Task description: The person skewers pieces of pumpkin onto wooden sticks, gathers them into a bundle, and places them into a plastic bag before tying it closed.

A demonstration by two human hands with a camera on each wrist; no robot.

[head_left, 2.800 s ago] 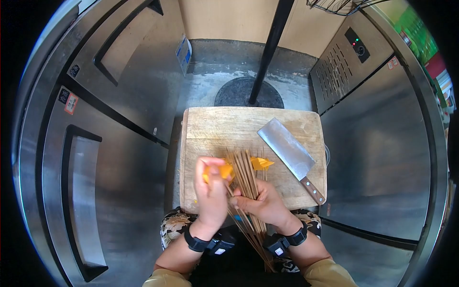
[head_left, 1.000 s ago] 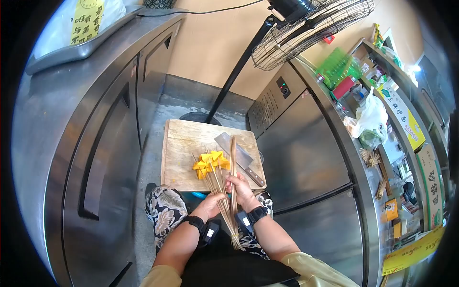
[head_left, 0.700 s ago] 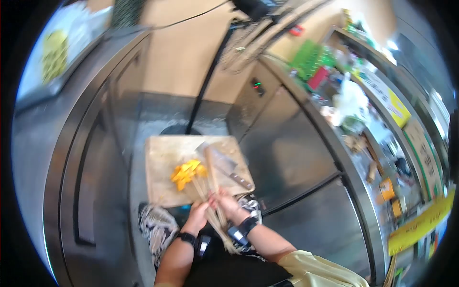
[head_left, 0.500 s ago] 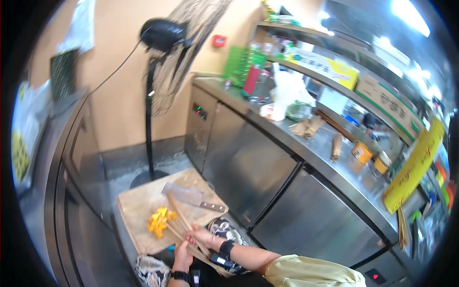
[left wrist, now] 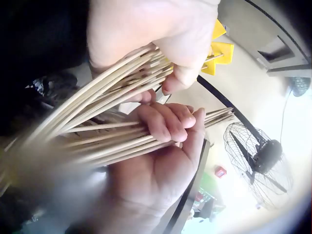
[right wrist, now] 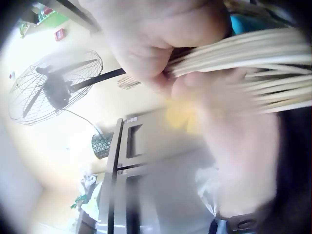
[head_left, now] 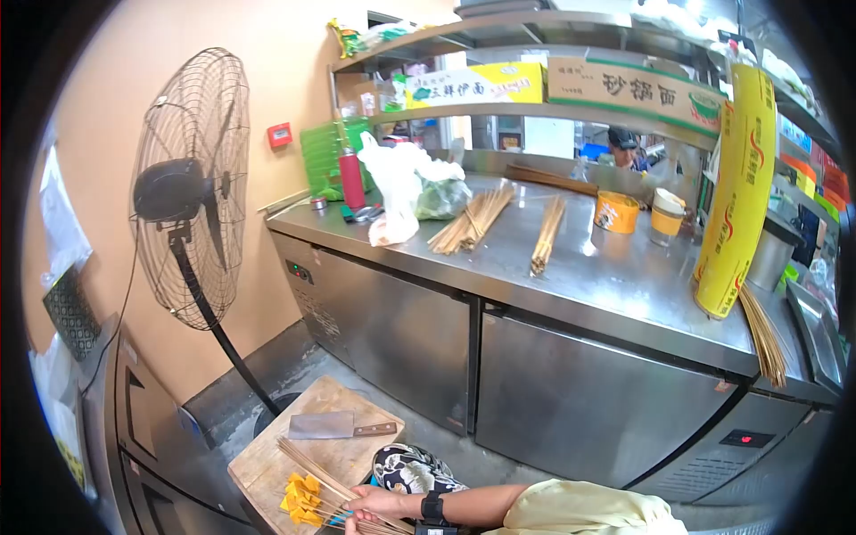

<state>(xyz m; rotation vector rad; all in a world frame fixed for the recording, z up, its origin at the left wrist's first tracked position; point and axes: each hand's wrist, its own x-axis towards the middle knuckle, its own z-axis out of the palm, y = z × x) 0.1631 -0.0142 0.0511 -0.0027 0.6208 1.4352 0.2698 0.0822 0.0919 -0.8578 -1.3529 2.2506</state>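
My right hand (head_left: pixel 379 502) grips a bundle of bare bamboo skewers (head_left: pixel 308 462) whose tips reach out over the wooden cutting board (head_left: pixel 357 392). My left hand (left wrist: pixel 151 29) has its fingers curled round a second bunch of skewers (left wrist: pixel 105 87), close against the right hand. Yellow-orange folded pieces (head_left: pixel 301 497) sit on the tips of this second bunch, low over the board's near corner. In the head view the left hand is mostly cut off at the bottom edge. A cleaver (head_left: pixel 325 426) with a wooden handle lies flat on the board.
A steel counter (head_left: pixel 499 259) runs along the right, bearing loose skewer bundles (head_left: pixel 477 218), a white plastic bag (head_left: pixel 397 183), an orange tub (head_left: pixel 615 212) and a yellow roll (head_left: pixel 738 196). A standing fan (head_left: pixel 192 192) rises behind the board. A person (head_left: pixel 624 147) shows beyond the shelf.
The head view has swung right and up onto the counter. Earlier the left hand was up at the yellow pieces; then it came down onto the skewers beside the right hand.
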